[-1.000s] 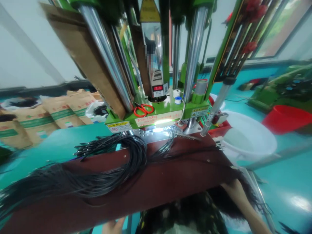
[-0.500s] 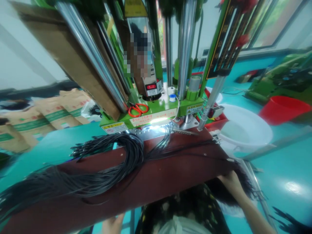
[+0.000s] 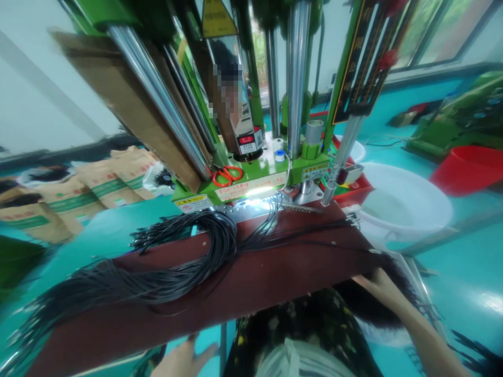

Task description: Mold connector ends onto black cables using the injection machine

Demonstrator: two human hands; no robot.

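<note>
My left hand [image 3: 184, 358] is below the front edge of the brown work table [image 3: 271, 277], with its fingers apart and nothing in it. At the table's right front corner, my right hand [image 3: 379, 288] has its fingers stretched toward the edge; it seems to touch the board, and nothing shows in its grasp. Beside and below it lies a dark mass of cables [image 3: 363, 306] in a pale bag. Across the tabletop stretches a thick bundle of black cables [image 3: 188, 272], curled at its middle. A few thin cables [image 3: 302, 230] run to the right.
A green press machine [image 3: 259, 180] with steel columns stands behind the table. Red-handled scissors [image 3: 228, 176] lie on its ledge. To the right are a white tub [image 3: 408, 201] and a red bucket [image 3: 467, 170]. Several paper sacks [image 3: 96, 186] stand at left.
My left hand has risen further into view and its fingers have spread. The right hand stays by the table corner. The whole view has shifted slightly.
</note>
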